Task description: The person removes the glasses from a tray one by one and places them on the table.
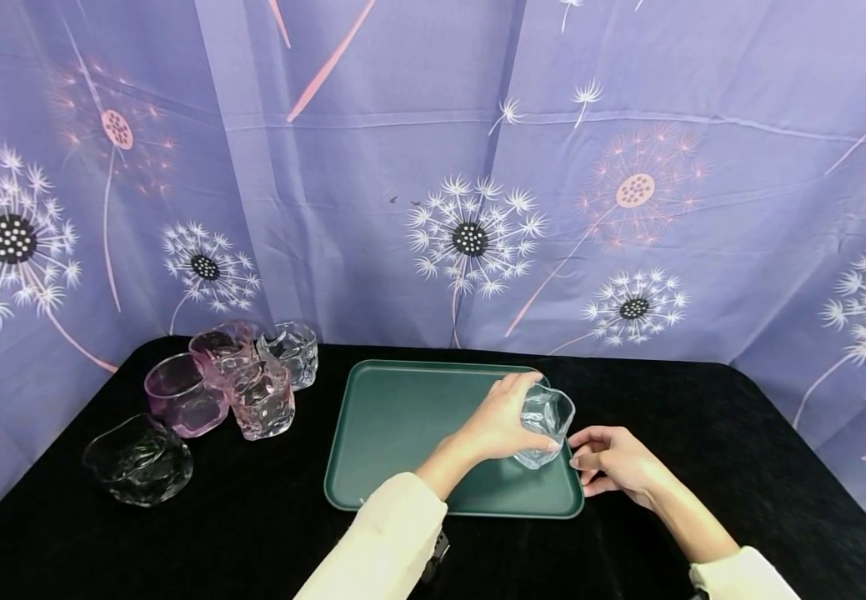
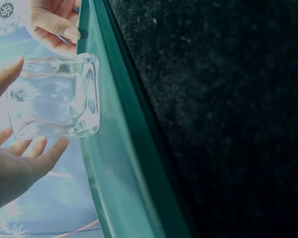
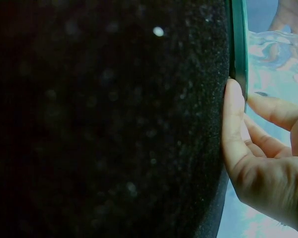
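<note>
A clear, wavy-sided drinking glass (image 1: 550,410) stands at the right side of the green tray (image 1: 395,442). My left hand (image 1: 498,423) holds it, with thumb and fingers on opposite sides. In the left wrist view the base of the glass (image 2: 59,96) is at the tray surface; whether it fully touches cannot be told. At the tray's right edge, my right hand (image 1: 618,462) pinches the rim. The right wrist view has its fingers (image 3: 233,119) on both sides of that rim (image 3: 240,54).
Left of the tray, several glasses are grouped on the black cloth (image 1: 267,517): a purple glass (image 1: 185,400), pink glasses (image 1: 262,404) and a clear one (image 1: 293,354) behind. Another clear glass (image 1: 140,462) lies nearer the front left. A patterned curtain (image 1: 357,233) hangs behind.
</note>
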Demonstrator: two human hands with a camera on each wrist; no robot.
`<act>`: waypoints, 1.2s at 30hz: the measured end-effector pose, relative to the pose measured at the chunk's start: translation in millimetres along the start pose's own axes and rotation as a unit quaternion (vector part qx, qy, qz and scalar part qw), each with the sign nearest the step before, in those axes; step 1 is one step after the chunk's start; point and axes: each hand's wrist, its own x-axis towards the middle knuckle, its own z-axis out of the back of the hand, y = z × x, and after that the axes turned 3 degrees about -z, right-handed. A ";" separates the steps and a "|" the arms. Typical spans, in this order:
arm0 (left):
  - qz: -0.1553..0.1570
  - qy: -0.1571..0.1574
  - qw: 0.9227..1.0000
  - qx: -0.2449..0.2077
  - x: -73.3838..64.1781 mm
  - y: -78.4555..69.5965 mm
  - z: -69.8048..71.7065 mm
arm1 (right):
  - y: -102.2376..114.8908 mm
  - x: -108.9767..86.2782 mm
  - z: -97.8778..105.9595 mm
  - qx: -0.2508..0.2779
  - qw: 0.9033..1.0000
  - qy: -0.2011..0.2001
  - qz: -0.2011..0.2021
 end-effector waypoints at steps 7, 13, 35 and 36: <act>0.008 -0.010 1.000 -0.005 -2.6 0.3 1.8 | -0.1 -1.0 0.1 0.002 1.000 0.003 0.001; 0.004 -0.017 1.000 0.001 -6.2 1.9 3.3 | -0.7 -1.3 0.1 0.001 1.000 0.001 0.000; 0.009 -0.050 0.999 -0.002 -33.7 2.8 47.7 | -0.9 0.2 -0.9 0.000 1.000 -0.009 -0.002; 0.012 -0.056 0.998 -0.005 -35.9 3.5 51.1 | -0.7 0.0 -0.9 -0.001 1.000 -0.010 -0.003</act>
